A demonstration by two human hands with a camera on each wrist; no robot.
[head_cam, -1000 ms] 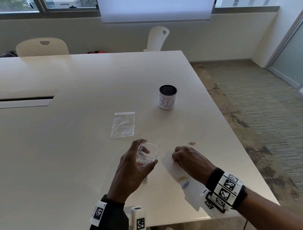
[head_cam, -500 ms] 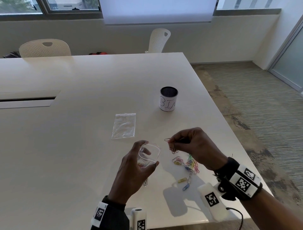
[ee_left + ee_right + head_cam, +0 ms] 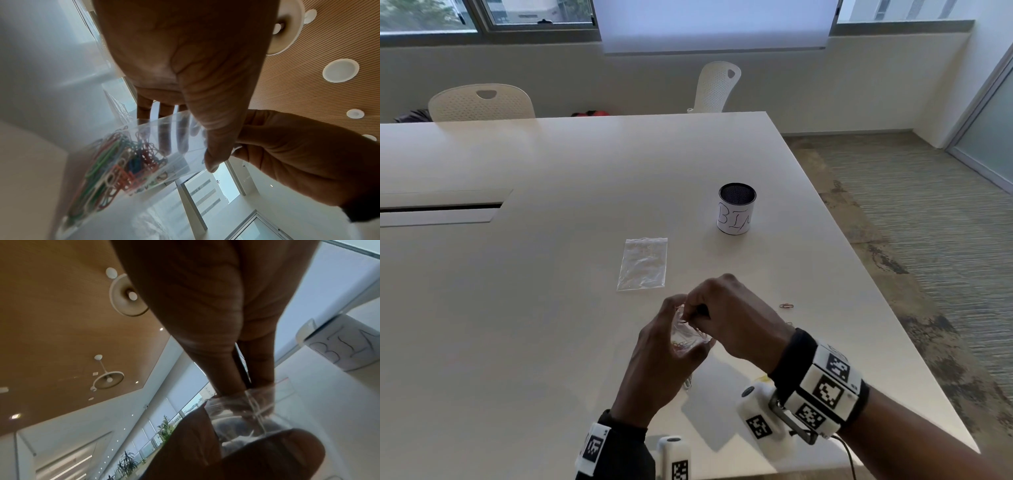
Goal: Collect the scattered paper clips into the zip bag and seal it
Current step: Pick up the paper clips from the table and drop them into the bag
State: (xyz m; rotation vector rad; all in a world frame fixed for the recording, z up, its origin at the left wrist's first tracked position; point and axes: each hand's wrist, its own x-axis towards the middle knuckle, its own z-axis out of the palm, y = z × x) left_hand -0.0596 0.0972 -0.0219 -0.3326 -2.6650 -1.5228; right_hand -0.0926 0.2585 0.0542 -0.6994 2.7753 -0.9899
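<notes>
My left hand (image 3: 659, 363) grips a clear zip bag (image 3: 688, 337) just above the table and holds its mouth open. Several coloured paper clips (image 3: 123, 160) lie bunched in the bag's bottom. My right hand (image 3: 736, 318) is at the bag's mouth, thumb and fingers (image 3: 226, 356) pinched together on paper clips and dipping into the bag (image 3: 242, 404). One loose clip (image 3: 786, 305) lies on the table to the right. Others show near my hands, one (image 3: 688, 383) below the left hand and a yellow one (image 3: 762, 378) under the right wrist.
A second, flat zip bag (image 3: 643, 263) lies on the white table (image 3: 534, 308) beyond my hands. A dark cup labelled BIN (image 3: 736, 209) stands at the far right. The table's right edge (image 3: 876, 301) runs close to the loose clip. Chairs stand at the far side.
My right hand picked clips up from the pile on the table, lifted them, and has moved left to the mouth of the bag. The left hand has kept the bag open in place.
</notes>
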